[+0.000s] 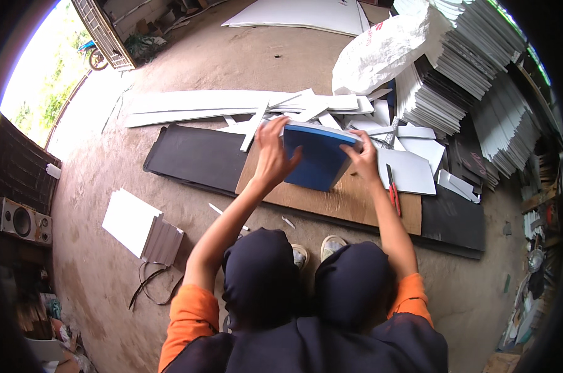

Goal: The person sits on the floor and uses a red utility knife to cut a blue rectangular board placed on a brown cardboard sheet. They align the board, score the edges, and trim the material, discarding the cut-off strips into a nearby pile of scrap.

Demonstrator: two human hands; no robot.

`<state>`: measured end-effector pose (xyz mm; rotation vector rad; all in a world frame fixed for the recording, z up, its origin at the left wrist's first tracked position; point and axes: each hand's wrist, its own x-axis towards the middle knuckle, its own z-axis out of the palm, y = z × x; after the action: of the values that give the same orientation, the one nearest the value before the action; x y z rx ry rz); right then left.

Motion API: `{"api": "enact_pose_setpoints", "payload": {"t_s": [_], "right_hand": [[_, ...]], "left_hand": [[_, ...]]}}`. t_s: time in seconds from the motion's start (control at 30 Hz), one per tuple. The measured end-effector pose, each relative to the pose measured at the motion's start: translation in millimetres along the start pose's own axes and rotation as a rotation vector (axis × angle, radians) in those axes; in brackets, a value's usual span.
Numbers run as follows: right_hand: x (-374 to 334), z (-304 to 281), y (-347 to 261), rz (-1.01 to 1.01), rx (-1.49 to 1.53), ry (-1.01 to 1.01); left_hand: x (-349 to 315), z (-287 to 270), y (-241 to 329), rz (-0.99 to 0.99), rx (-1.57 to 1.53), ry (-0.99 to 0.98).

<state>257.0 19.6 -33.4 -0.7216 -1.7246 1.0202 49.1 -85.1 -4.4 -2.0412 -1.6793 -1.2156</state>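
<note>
A blue rectangular panel [315,158] with a pale top edge stands tilted on a brown wooden board [368,202]; whether it is one sheet or several stacked cannot be told. My left hand [272,155] grips its left side, fingers at the top corner and thumb toward the blue face. At the upper right corner, my right hand [363,158] is closed on the panel, thumb in front. Right of that hand, a red-handled cutting tool [394,193] with a dark blade lies across the brown board and a white sheet [409,171].
Black boards [197,155] lie beneath the brown one. White offcuts [306,112] are heaped beyond. A stack of white panels [132,224] sits on the floor at left, near a black strap [146,286]. Tall sheet stacks [427,99] and a white sack [381,50] stand at far right.
</note>
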Motion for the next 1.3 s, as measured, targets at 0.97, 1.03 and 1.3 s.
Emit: {"api": "enact_pose_setpoints", "payload": {"t_s": [0.97, 1.03, 1.3], "right_hand": [[-65.9, 75.8, 155.2, 0.553, -0.412, -0.150], [-66.2, 75.8, 159.7, 0.479, -0.454, -0.141], [-60.1, 76.7, 156.0, 0.533, -0.438, -0.186]], "left_hand": [[-113.3, 159.7, -113.0, -0.959, -0.620, -0.309], [-110.4, 159.5, -112.5, -0.969, -0.635, -0.323], [-112.3, 164.3, -117.8, -1.013, -0.468, -0.377]]}}
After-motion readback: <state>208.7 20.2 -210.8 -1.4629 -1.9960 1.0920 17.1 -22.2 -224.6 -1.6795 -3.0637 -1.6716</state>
